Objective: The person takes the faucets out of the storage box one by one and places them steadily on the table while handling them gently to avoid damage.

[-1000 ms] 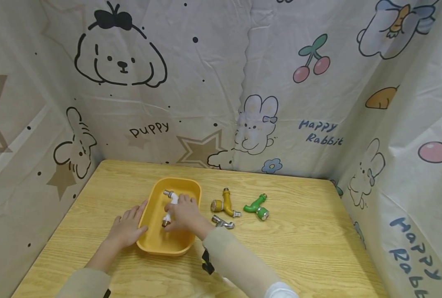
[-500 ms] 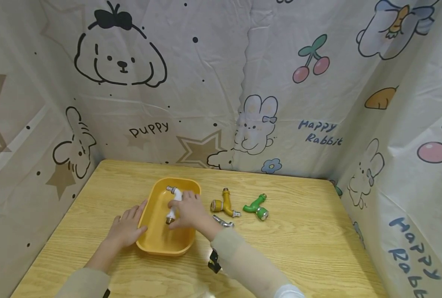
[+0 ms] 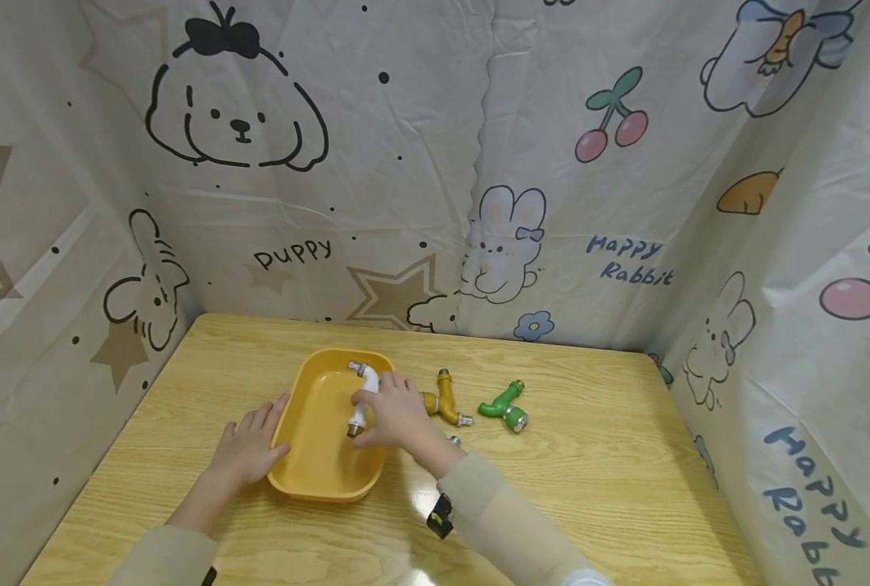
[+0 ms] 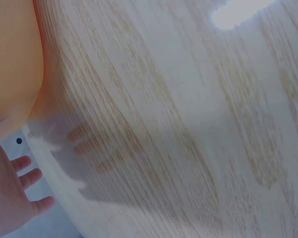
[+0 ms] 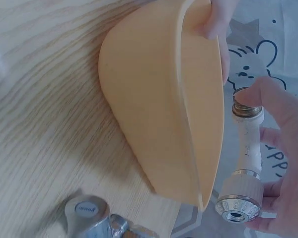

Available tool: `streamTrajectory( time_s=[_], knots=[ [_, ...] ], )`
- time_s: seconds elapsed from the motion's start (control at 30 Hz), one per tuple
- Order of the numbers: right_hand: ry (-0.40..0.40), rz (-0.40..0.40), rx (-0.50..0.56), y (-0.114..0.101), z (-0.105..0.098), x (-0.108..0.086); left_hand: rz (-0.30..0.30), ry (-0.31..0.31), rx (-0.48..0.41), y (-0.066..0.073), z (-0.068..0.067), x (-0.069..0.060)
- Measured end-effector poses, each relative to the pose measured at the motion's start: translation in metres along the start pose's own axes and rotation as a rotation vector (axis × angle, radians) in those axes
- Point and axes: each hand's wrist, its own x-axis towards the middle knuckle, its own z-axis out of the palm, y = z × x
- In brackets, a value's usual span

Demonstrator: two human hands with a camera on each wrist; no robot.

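My right hand [image 3: 396, 413] grips a white faucet [image 3: 365, 397] over the right side of a yellow plastic tub [image 3: 317, 464]. In the right wrist view the white faucet [image 5: 249, 144] is held above the rim, the thumb at its threaded brass end and fingers behind the body. My left hand [image 3: 247, 446] holds the tub's left side, thumb over the rim and fingers along the outer wall. A yellow faucet [image 3: 446, 400], partly hidden by my right hand, and a green faucet [image 3: 506, 407] lie right of the tub. My right forearm mostly covers a chrome faucet [image 5: 89, 218].
The wood-grain table [image 3: 588, 456] carries the tub and faucets. A printed cloth [image 3: 405, 179] with cartoon animals rises behind it and along both sides.
My right hand has lifted the white faucet and carried it rightward across the tub, now near its right rim. The forearm covers more of the chrome faucet. My left hand has stayed put.
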Motion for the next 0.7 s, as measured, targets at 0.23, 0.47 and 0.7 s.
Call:
streamTrajectory(
  time_s=[0.23,0.47,0.7],
  knots=[
    [0.010,0.029,0.034,0.016,0.003,-0.007,0.000,-0.005,0.000,0.000,0.000,0.000],
    [0.012,0.061,0.069,0.032,0.004,-0.017,0.001,-0.002,0.000,0.000,0.000,0.001],
    [0.058,0.092,0.126,0.046,0.004,-0.030,0.005,0.005,-0.012,0.002,-0.002,0.000]
  ],
)
